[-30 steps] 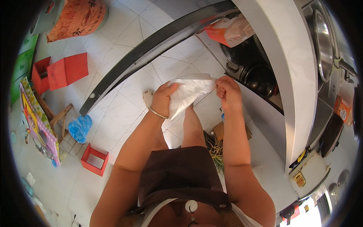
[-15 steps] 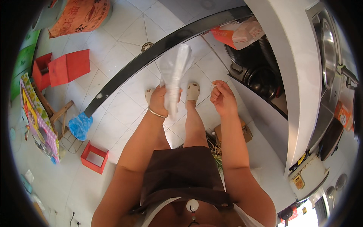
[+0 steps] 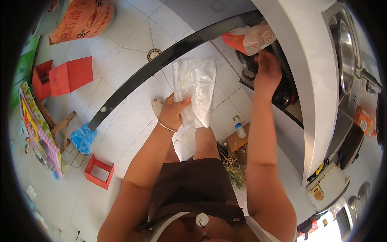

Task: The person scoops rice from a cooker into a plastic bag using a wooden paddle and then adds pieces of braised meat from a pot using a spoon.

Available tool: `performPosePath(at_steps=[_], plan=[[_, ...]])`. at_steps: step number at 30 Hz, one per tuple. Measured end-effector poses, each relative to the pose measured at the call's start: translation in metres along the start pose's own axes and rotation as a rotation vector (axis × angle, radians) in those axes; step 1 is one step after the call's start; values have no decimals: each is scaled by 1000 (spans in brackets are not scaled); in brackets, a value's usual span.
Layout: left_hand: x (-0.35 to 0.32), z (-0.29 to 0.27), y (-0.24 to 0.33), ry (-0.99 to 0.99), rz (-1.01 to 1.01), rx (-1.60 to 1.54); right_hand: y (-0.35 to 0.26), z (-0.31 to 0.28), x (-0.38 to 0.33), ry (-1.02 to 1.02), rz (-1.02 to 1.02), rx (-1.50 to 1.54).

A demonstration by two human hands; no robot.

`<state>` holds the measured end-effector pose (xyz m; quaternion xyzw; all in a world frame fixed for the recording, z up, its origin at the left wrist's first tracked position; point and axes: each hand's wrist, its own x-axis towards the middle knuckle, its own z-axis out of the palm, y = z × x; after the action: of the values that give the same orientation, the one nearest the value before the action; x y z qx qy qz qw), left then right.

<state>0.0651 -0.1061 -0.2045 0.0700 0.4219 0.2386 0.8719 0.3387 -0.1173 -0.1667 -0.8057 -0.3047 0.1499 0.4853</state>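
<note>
My left hand (image 3: pixel 174 111) grips a clear, crumpled plastic bag (image 3: pixel 195 90) and holds it up over the tiled floor. A thin bangle sits on that wrist. My right hand (image 3: pixel 267 68) reaches forward under the white counter (image 3: pixel 312 80), into a shelf with dark pots (image 3: pixel 282 90). Its fingers are near an orange and white packet (image 3: pixel 250 40). Whether it touches anything I cannot tell.
A steel sink (image 3: pixel 346 56) sits in the counter top. On the floor lie red boxes (image 3: pixel 60 76), a small red tray (image 3: pixel 97 176), a blue bag (image 3: pixel 82 138), an orange sack (image 3: pixel 82 18), a wooden stool (image 3: pixel 54 123), a cardboard box with a bottle (image 3: pixel 240 137) and green stalks (image 3: pixel 234 171).
My right hand let go of the bag and moved up and right into the shelf under the counter. My left hand alone now holds the bag, lifted upright.
</note>
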Motion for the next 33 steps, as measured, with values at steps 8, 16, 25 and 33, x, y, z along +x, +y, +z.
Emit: performPosePath(at_steps=[8, 16, 25, 33], plan=[[8, 19, 0, -72, -60, -197, 62, 19, 89, -62, -348, -787], [8, 18, -4, -155, -136, -255, -22, 25, -62, -420, 80, -63], [18, 0, 10, -25, -34, -206, 9, 13, -90, -153, 960, 913], [19, 13, 13, 166, 372, 453, 13, 15, -95, -163, 985, 1023]])
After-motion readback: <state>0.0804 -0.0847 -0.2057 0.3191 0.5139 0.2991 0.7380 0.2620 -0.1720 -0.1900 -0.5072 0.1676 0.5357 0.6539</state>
